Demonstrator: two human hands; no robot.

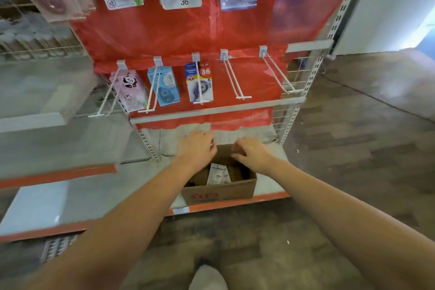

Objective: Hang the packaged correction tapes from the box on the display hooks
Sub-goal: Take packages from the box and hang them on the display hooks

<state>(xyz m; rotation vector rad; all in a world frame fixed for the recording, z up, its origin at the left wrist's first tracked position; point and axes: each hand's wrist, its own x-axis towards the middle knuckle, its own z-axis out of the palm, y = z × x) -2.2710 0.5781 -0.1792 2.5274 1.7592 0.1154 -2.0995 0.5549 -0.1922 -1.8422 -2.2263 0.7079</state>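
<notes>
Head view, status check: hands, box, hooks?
Left hand and right hand over the open box, fingers curled, grip unclear. White package in box. Two right-side hooks bare. Nothing blocking.

Box (220,192) on shelf (270,185) below hooks (236,82); packages (217,174) inside box.

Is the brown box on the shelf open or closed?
Open. The cardboard box has its top open, and you can see a white packet standing inside it, below both hands.
</notes>
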